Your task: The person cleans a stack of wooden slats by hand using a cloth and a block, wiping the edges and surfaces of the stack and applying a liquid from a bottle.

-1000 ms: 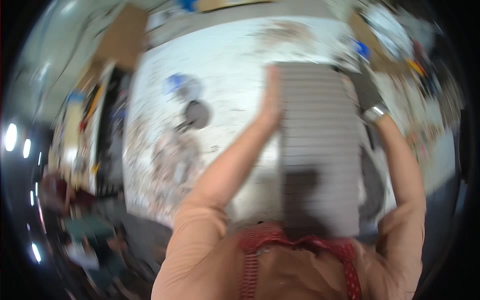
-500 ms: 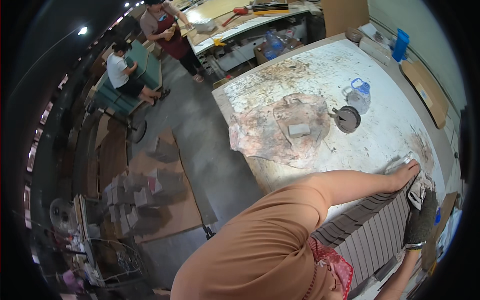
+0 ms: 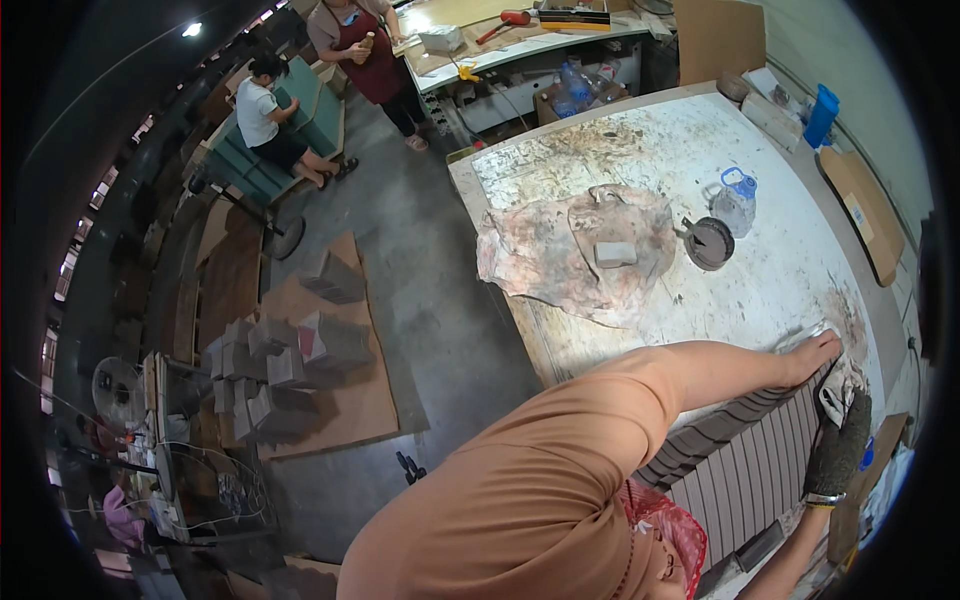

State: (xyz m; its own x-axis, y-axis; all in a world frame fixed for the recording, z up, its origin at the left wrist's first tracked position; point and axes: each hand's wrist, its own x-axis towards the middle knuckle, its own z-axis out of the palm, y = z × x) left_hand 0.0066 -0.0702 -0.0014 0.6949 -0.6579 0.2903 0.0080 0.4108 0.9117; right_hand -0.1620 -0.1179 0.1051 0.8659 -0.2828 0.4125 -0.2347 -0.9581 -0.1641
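A long grey box (image 3: 745, 455) with dark evenly spaced lines on its faces lies along the near right of the worktable, partly hidden by my body and arm. My left hand (image 3: 810, 360) is closed over its far end, fingers together. A dark, dirty glove covers my right hand (image 3: 838, 450), which presses a stained white rag (image 3: 845, 390) against that same end; the gloved fingers are partly covered by it. Some white cloth also shows beyond my left hand.
A stained cloth (image 3: 540, 250) with a small pale block (image 3: 615, 254) on it lies mid-table. Nearby stand a dark round tin (image 3: 710, 243) and a cut plastic jug (image 3: 735, 210). Grey blocks (image 3: 285, 365) sit on floor-level board at left. Two people work beyond.
The whole view has shifted slightly with my head. Both hands stay at the box's far end, and the rag has moved only a little. The aproned person's posture has changed.
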